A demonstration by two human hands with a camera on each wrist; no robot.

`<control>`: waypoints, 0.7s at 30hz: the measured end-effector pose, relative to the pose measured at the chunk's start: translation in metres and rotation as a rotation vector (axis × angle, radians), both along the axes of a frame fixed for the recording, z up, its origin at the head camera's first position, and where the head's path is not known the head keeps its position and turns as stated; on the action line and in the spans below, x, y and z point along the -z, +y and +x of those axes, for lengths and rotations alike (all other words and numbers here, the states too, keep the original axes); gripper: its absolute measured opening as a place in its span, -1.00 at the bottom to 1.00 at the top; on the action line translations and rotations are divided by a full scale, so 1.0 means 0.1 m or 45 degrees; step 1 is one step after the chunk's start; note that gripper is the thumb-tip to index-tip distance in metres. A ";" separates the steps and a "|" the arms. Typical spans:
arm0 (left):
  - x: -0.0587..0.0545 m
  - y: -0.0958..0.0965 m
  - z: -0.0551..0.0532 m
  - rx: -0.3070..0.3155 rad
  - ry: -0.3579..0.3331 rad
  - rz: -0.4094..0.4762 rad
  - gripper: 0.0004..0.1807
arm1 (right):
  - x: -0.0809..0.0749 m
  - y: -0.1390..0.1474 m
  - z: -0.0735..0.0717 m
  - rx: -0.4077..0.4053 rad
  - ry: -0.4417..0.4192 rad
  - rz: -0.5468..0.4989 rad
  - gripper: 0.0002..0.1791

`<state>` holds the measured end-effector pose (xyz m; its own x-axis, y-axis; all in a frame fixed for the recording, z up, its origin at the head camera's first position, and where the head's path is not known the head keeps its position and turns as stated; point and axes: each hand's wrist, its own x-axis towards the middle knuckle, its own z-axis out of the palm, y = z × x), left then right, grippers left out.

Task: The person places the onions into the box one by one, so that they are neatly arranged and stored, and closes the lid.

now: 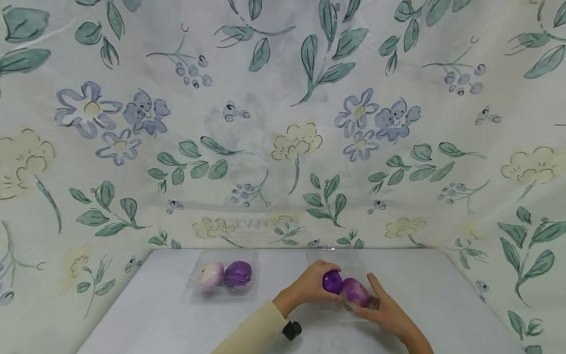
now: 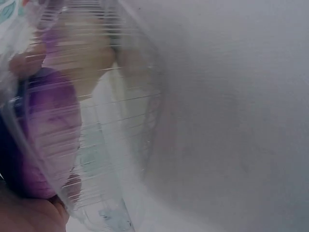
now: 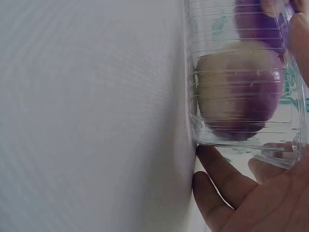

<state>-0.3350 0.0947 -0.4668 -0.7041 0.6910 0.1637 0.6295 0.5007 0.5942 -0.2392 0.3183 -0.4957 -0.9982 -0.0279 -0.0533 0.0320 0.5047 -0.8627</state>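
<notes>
In the head view my left hand (image 1: 313,282) curls its thumb and fingers round a dark purple turnip (image 1: 332,282), at the left side of a clear plastic box (image 1: 320,309). Beside it lies a purple-and-white turnip (image 1: 355,292); the right wrist view shows this turnip (image 3: 239,89) through the ribbed box wall. My right hand (image 1: 389,312) spreads at the box's right end, thumb low by the paler turnip. Its fairly straight fingers (image 3: 224,176) touch the box's end. In the left wrist view, the turnip (image 2: 52,133) shows through the plastic between fingertips and thumb.
A second clear box (image 1: 190,282) on the left of the white table (image 1: 146,314) holds a pale turnip (image 1: 213,275) and a purple one (image 1: 238,274). Behind the near box stands a clear flap (image 1: 333,255). Floral cloth (image 1: 265,196) hangs behind the table.
</notes>
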 end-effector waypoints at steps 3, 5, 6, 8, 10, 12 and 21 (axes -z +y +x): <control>0.04 0.00 0.00 0.009 0.009 -0.045 -0.27 | 0.01 0.00 -0.01 -0.002 0.007 0.016 0.23; 0.04 0.00 0.01 0.023 0.009 -0.058 -0.27 | 0.01 0.00 -0.01 0.002 0.009 0.013 0.23; 0.04 0.01 0.01 0.026 0.011 -0.065 -0.27 | 0.01 0.00 -0.01 0.002 0.009 0.014 0.24; 0.03 0.00 0.01 0.030 0.010 -0.067 -0.27 | 0.01 0.00 0.00 -0.004 0.011 0.023 0.24; 0.03 0.00 0.00 0.032 0.003 -0.067 -0.27 | 0.00 0.00 0.00 -0.005 0.010 0.025 0.24; 0.03 0.00 0.00 0.033 -0.004 -0.065 -0.26 | 0.00 0.00 0.00 -0.005 0.008 0.027 0.25; 0.05 0.00 -0.02 0.066 0.004 -0.028 -0.28 | 0.01 0.00 -0.03 0.005 0.001 0.046 0.25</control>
